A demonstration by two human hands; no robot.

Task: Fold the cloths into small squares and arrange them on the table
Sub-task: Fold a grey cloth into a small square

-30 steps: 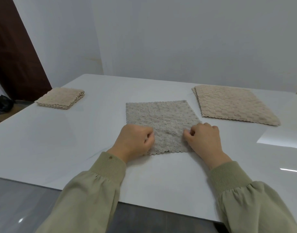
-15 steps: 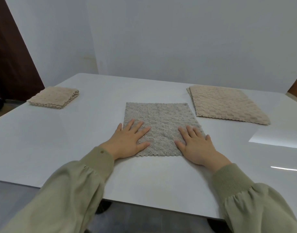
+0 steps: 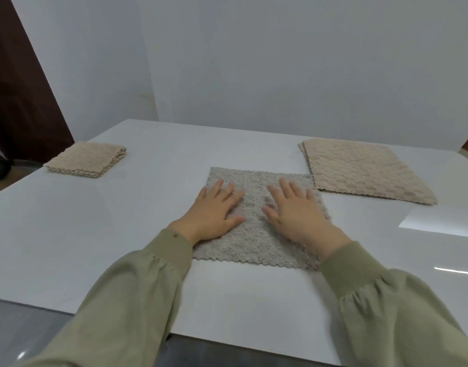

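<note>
Nearest you: both forearms in olive-green sleeves [image 3: 137, 292] with ribbed cuffs, reaching forward over the near edge of the white table [image 3: 82, 234].

Next out, the grey cloth [image 3: 254, 239] lies flat on the table, centre of the view, scalloped near edge facing you. It looks roughly square; whether it is one layer or several cannot be told from here.

Your left hand [image 3: 210, 214] rests palm down on the cloth's left part, fingers spread and straight, the heel of the hand at the left edge. Nothing pinched.

Your right hand [image 3: 297, 215] rests palm down on the cloth's right part, fingers likewise spread, the outer fingers close to the right edge. Nothing pinched. The two hands lie side by side, apart, with a strip of bare cloth between the thumbs.

Farther, to the right: a flat stack of beige cloths [image 3: 365, 172], unfolded, larger than the grey one. Its near-left corner sits just beside the grey cloth's far-right corner; touching or overlapping cannot be told.

Farther, to the left, well apart from the grey cloth: a small folded beige cloth pile [image 3: 87, 158] near the table's left edge, several layers showing along its side.

Beyond the table: a plain pale wall [image 3: 280, 62]; a dark brown door [image 3: 18, 83] at far left.
</note>
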